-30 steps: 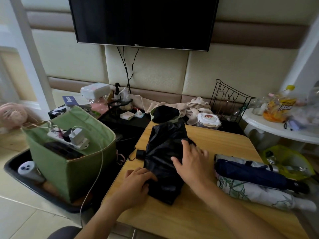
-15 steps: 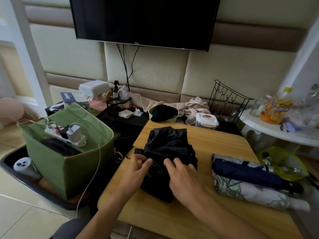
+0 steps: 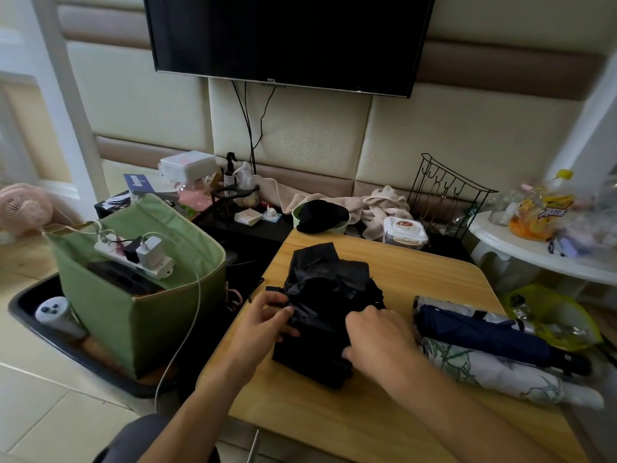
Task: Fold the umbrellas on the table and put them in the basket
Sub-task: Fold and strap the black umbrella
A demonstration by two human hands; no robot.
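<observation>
On the tabletop [image 3: 417, 272], near its left edge, the black umbrella [image 3: 329, 305] lies between 2 hands, left hand [image 3: 263, 324] fingers pinching its cloth, right hand [image 3: 379, 335] fingers curled over it.

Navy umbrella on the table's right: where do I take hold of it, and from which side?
Grip the navy umbrella around the middle of its rolled body, coming from above. It lies flat, wedged between the silver umbrella behind and the floral umbrella in front, so only its top is free.
</observation>
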